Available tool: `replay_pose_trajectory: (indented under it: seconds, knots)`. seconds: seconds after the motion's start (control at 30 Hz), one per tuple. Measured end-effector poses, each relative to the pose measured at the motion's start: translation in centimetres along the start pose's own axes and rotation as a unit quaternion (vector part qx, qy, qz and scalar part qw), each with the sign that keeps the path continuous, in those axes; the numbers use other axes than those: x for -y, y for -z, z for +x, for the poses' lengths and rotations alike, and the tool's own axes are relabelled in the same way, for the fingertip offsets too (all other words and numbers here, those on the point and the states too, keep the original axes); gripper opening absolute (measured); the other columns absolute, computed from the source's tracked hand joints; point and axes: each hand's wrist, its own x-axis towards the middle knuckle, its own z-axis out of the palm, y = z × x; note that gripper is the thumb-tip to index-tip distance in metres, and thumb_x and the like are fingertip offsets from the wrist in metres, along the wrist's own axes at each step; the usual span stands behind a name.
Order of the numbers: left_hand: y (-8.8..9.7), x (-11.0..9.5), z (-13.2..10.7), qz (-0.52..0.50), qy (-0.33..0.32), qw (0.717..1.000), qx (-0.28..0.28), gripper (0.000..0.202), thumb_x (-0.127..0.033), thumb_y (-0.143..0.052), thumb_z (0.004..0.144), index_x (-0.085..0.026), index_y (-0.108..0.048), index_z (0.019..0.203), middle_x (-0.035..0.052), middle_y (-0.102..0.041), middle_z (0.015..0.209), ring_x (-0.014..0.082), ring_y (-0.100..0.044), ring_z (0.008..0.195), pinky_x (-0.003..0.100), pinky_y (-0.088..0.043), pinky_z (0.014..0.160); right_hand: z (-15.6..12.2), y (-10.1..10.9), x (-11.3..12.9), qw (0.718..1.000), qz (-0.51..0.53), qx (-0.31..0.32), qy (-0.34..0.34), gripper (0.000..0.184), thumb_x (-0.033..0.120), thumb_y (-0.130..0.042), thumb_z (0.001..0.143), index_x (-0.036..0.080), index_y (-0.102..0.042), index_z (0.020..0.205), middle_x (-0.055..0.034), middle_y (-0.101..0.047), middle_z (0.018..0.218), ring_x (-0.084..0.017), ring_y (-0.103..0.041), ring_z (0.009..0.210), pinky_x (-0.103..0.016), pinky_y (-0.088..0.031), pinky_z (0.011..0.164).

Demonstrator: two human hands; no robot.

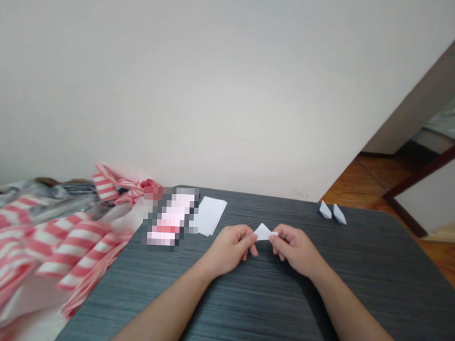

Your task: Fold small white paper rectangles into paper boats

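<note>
A small white piece of folded paper, triangular with its point away from me, is held between my two hands over the dark table. My left hand pinches its left corner between thumb and fingers. At the right corner, my right hand grips it in the same way. Beyond my left hand lies a short stack of white paper sheets. Two folded white paper pieces stand side by side near the far right of the table.
The dark wood-grained table meets a pale wall at its far edge. A pixelated pink-and-white item lies left of the sheets. Red-and-white striped cloth is heaped to the left. Wooden floor shows at the right.
</note>
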Motion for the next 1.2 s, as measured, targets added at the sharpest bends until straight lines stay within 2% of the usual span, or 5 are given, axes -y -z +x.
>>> replay_pose_trajectory:
  seconds: [0.3, 0.5, 0.8, 1.0, 1.2]
  knots:
    - [-0.1, 0.6, 0.1, -0.033, -0.046, 0.998, 0.005, 0.023, -0.030, -0.058, 0.088, -0.019, -0.057, 0.107, -0.0011, -0.064, 0.076, 0.0086, -0.053, 0.054, 0.019, -0.040, 0.051, 0.0, -0.2, 0.4, 1.000, -0.013, 0.011, 0.003, 0.022, 0.027, -0.056, 0.089, 0.018, -0.056, 0.070, 0.0031, -0.058, 0.055, -0.009, -0.049, 0.044, -0.020, -0.036, 0.045]
    - [-0.1, 0.8, 0.1, -0.027, -0.055, 0.998, 0.013, 0.011, -0.027, -0.053, 0.091, -0.019, -0.054, 0.098, -0.0003, -0.065, 0.082, 0.0068, -0.050, 0.053, 0.019, -0.039, 0.051, -0.1, 0.2, 0.8, 1.000, 0.008, 0.020, 0.022, 0.024, 0.028, -0.051, 0.093, 0.018, -0.059, 0.073, 0.0025, -0.060, 0.058, -0.009, -0.050, 0.046, -0.021, -0.038, 0.049]
    - [0.2, 0.3, -0.1, 0.020, -0.056, 0.998, 0.018, 0.012, -0.029, -0.051, 0.092, -0.019, -0.058, 0.093, -0.0055, -0.051, 0.063, 0.0089, -0.049, 0.054, 0.019, -0.038, 0.052, 0.0, 0.5, 0.7, 1.000, 0.014, 0.022, 0.001, 0.025, 0.027, -0.051, 0.093, 0.018, -0.055, 0.070, 0.0036, -0.056, 0.056, -0.009, -0.049, 0.046, -0.020, -0.038, 0.049]
    - [0.3, -0.3, -0.3, 0.055, -0.068, 0.996, 0.021, 0.017, -0.028, -0.050, 0.092, -0.018, -0.063, 0.095, -0.0007, -0.058, 0.076, 0.0102, -0.052, 0.061, 0.021, -0.040, 0.057, -0.1, 0.3, 0.8, 1.000, 0.022, 0.009, -0.014, 0.020, 0.024, -0.051, 0.091, 0.019, -0.053, 0.073, 0.0043, -0.055, 0.057, -0.009, -0.051, 0.047, -0.020, -0.038, 0.047]
    - [0.3, -0.5, -0.4, 0.041, -0.052, 0.998, 0.010, 0.019, -0.033, -0.048, 0.093, -0.018, -0.060, 0.094, -0.0051, -0.050, 0.061, 0.0099, -0.048, 0.055, 0.020, -0.037, 0.053, 0.0, 0.6, 1.0, 0.999, 0.034, 0.024, 0.007, 0.017, 0.026, -0.050, 0.092, 0.017, -0.058, 0.079, 0.0021, -0.060, 0.063, -0.008, -0.051, 0.047, -0.020, -0.039, 0.048]
